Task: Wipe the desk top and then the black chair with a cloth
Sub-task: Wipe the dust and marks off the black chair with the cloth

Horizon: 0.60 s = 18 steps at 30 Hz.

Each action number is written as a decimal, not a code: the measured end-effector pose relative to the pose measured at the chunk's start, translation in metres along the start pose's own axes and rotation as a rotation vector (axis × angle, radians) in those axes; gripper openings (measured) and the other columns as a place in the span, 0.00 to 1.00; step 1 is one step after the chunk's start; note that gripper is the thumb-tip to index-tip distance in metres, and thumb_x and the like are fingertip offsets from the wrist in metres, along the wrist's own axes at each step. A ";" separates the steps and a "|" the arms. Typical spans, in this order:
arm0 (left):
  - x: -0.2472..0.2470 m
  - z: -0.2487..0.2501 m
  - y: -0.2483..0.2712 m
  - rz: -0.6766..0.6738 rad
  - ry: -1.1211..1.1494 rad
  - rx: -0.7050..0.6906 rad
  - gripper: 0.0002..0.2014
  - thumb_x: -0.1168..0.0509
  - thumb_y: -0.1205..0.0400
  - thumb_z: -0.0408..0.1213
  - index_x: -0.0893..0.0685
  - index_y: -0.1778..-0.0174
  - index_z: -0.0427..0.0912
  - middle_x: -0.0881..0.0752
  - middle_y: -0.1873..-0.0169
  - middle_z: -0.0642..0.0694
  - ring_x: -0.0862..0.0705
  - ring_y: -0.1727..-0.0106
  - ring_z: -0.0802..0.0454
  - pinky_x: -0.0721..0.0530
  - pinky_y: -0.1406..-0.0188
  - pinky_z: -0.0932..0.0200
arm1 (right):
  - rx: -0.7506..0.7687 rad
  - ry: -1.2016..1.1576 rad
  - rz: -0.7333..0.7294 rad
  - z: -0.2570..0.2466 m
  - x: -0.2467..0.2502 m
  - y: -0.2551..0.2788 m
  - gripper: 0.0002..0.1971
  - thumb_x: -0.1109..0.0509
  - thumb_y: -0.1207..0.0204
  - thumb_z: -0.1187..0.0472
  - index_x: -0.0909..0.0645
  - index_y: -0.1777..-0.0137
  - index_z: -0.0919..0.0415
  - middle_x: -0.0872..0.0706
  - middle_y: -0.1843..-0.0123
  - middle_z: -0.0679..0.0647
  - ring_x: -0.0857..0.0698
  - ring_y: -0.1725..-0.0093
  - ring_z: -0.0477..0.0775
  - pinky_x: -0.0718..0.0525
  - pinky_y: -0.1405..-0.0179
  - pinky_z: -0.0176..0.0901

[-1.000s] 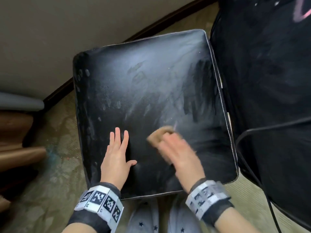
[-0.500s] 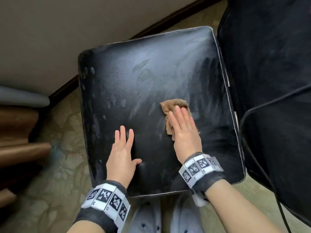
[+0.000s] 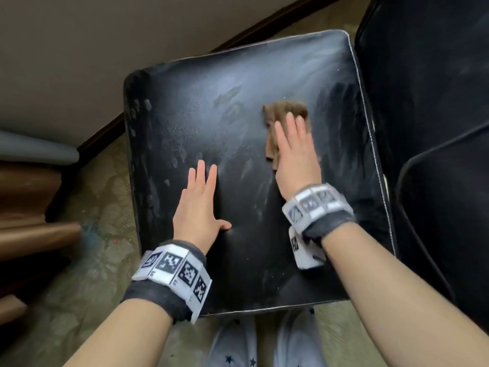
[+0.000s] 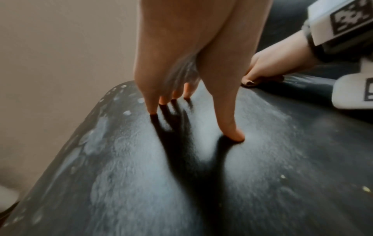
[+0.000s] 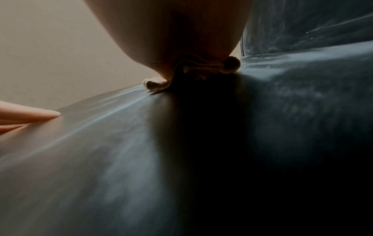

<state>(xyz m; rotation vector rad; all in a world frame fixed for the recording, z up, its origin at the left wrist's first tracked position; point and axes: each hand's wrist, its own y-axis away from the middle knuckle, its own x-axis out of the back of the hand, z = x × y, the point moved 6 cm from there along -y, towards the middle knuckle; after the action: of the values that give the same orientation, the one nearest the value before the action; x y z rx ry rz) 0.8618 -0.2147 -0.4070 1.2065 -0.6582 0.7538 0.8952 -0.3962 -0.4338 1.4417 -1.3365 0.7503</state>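
Observation:
The black chair's seat [image 3: 211,128] fills the head view, dusty with grey smears; its backrest [image 3: 428,102] rises at the right. A brown cloth [image 3: 284,109] lies on the seat's far right part. My right hand [image 3: 296,152] presses flat on the cloth with straight fingers, which cover its near half. In the right wrist view the cloth [image 5: 201,70] bunches under the palm. My left hand [image 3: 198,205] rests flat on the seat's near middle, fingers straight and spread. In the left wrist view its fingertips [image 4: 234,135] touch the dusty seat [image 4: 141,175].
A beige wall [image 3: 105,49] with a dark skirting board runs behind the chair. Patterned carpet [image 3: 92,260] surrounds it. Brown wooden furniture [image 3: 31,234] stands at the left. A black cable [image 3: 423,154] loops over the backrest. My slippers [image 3: 238,345] are below the seat's front edge.
My right hand has pushed the cloth away from me across the seat toward its far right part. The left hand has stayed flat in place.

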 end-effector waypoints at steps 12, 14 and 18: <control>-0.005 -0.052 0.053 0.108 0.194 0.100 0.47 0.29 0.23 0.45 0.54 0.17 0.49 0.63 0.20 0.61 0.52 0.17 0.59 0.38 0.21 0.58 | 0.162 -0.034 -0.006 -0.018 -0.002 0.030 0.32 0.47 0.28 0.67 0.37 0.21 0.60 0.39 0.19 0.61 0.42 0.19 0.63 0.47 0.21 0.51; -0.008 -0.070 0.062 0.114 0.227 0.183 0.45 0.30 0.22 0.45 0.52 0.17 0.48 0.60 0.18 0.58 0.46 0.17 0.56 0.34 0.23 0.55 | 0.055 -0.005 -0.047 -0.033 0.006 -0.015 0.33 0.47 0.24 0.69 0.47 0.18 0.60 0.53 0.16 0.60 0.55 0.17 0.62 0.58 0.20 0.51; -0.009 -0.092 0.069 0.120 0.335 0.265 0.43 0.29 0.23 0.40 0.49 0.17 0.48 0.53 0.18 0.58 0.38 0.20 0.51 0.33 0.26 0.56 | 0.454 -0.035 -0.126 -0.129 -0.032 0.029 0.36 0.32 0.34 0.69 0.34 0.23 0.64 0.40 0.19 0.64 0.44 0.19 0.67 0.52 0.20 0.58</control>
<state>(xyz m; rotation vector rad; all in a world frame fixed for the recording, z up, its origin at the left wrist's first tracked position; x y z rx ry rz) 0.8057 -0.1148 -0.3967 1.2482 -0.3617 1.1424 0.8837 -0.2621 -0.4147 1.8836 -1.1305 0.9906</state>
